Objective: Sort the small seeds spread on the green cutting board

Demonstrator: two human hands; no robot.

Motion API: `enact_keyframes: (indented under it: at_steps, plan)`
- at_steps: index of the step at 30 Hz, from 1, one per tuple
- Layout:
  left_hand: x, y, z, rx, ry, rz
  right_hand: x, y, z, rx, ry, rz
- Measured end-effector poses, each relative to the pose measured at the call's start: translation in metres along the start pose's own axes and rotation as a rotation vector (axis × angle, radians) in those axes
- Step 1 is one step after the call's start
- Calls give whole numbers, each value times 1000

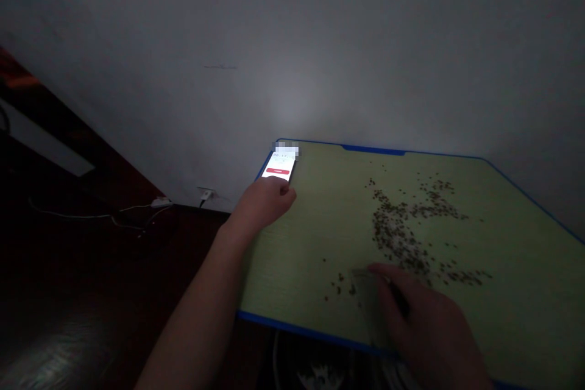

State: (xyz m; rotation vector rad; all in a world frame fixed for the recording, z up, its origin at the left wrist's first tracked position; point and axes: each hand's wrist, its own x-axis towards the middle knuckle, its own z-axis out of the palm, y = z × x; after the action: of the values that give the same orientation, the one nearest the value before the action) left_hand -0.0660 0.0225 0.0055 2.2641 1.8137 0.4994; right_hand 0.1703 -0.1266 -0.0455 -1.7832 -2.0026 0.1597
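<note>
My left hand (269, 200) is curled into a fist at the left side of the pale green tabletop (320, 213), just in front of a lit phone (280, 163). Nothing shows in its fingers. Low on the right, my right hand (420, 311) is closed around a dark-handled tool (398, 300) with a thin, pale, flat end. That end is blurred, and its exact kind is unclear. Small dark grains like seeds or beans (397, 234) lie scattered in a loose patch beyond my right hand. A few more grains (339, 285) lie to the left of the tool.
A blue rim (311, 332) edges the tabletop. Behind it rises a plain grey wall (292, 61). On the left, white cables (114, 216) and a plug (207, 195) are near the dark floor (114, 298). Dim, unclear objects sit under the front edge.
</note>
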Motion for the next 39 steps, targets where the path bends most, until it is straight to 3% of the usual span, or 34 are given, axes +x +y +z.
enact_keyframes:
  at_steps: [3, 6, 12, 18, 25, 39]
  plan:
    - [0, -2, 2, -18, 5, -3, 12, -10, 0, 58, 8, -72]
    - [0, -3, 2, -15, 0, -2, 26, -2, -7, 90, -35, -114]
    - [0, -2, 2, -5, -6, 8, 76, 18, -11, -153, -172, -263]
    - [0, -3, 2, -8, -12, -3, 112, -11, 4, -294, -233, -527]
    - [0, -3, 1, -4, -20, -8, 102, -25, 2, -164, -360, -760]
    - [0, 0, -1, -7, -4, -22, 63, -27, 8, 39, -452, -791]
